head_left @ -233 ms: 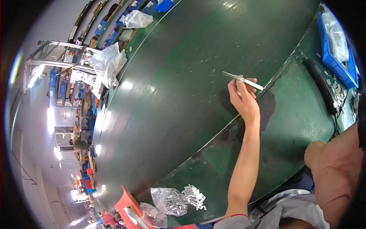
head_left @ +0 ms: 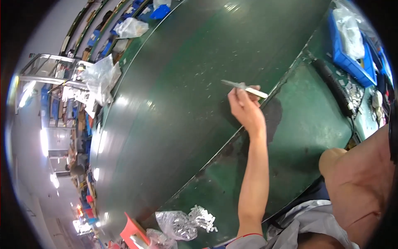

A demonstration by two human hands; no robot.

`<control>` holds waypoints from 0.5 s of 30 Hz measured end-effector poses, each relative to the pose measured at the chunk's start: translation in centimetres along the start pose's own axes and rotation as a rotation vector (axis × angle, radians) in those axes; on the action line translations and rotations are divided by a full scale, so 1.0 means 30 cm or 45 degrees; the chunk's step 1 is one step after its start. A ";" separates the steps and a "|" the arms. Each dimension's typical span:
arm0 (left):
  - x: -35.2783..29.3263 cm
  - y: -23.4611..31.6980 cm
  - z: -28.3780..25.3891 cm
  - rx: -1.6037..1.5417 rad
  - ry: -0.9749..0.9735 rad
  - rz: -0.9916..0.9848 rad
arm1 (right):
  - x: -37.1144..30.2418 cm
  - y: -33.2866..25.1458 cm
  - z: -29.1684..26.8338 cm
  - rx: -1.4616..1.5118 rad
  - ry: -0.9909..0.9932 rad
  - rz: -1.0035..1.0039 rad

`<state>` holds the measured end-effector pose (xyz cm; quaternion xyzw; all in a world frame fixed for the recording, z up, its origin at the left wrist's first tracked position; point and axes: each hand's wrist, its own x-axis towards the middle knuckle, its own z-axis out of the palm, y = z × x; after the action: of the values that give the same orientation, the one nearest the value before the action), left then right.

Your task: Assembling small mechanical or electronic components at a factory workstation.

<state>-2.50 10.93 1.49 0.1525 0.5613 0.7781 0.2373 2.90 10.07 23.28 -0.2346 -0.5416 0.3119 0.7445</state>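
Observation:
My left hand (head_left: 248, 108) is closed around a pair of tweezers (head_left: 256, 92) with a pale handle. Their thin metal points stick out past the fingers to the upper left. The hand hovers by the seam between the wide dark green belt surface (head_left: 166, 137) and the green worktop (head_left: 306, 112) on the near side. My bent right arm (head_left: 356, 178) fills the lower right, and its hand is out of view. Beyond the worktop's middle, nearest that arm, rests a black corded tool (head_left: 333, 87) with a ribbed grip.
A blue bin (head_left: 352, 66) with clear plastic bags stands at the upper right, beside scattered small metal pieces (head_left: 353, 93). Toward the bottom lie a clear bag (head_left: 176, 224) of small silvery pieces, a loose pile (head_left: 203, 219) and a red holder (head_left: 134, 232). Shelving with bins lines the far left.
The whole view has shifted, so most things sit further left in the picture. My left hand keeps its grip on the tweezers and stays near the seam.

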 end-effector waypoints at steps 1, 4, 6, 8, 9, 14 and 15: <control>-0.002 -0.008 0.018 -0.058 -0.033 0.013 | 0.020 -0.012 0.000 0.039 0.009 0.025; -0.018 -0.032 0.045 -0.082 -0.065 0.005 | 0.054 -0.023 0.012 0.123 0.019 0.097; -0.016 -0.037 0.070 -0.107 -0.050 -0.054 | 0.065 -0.022 0.016 0.148 0.038 0.084; -0.014 -0.038 0.045 -0.156 -0.014 -0.088 | 0.052 -0.012 0.021 0.166 0.047 0.054; -0.008 -0.029 0.041 -0.177 0.023 -0.093 | 0.046 -0.002 0.005 0.196 0.045 0.031; -0.004 0.005 0.016 0.009 0.024 -0.018 | 0.070 -0.002 0.006 0.378 0.025 -0.031; -0.006 0.008 0.027 -0.013 0.009 -0.017 | 0.085 -0.016 0.010 0.417 0.024 -0.025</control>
<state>-1.98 11.43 1.99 0.1449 0.5591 0.7799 0.2412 3.28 11.58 25.39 -0.1080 -0.4787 0.3865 0.7809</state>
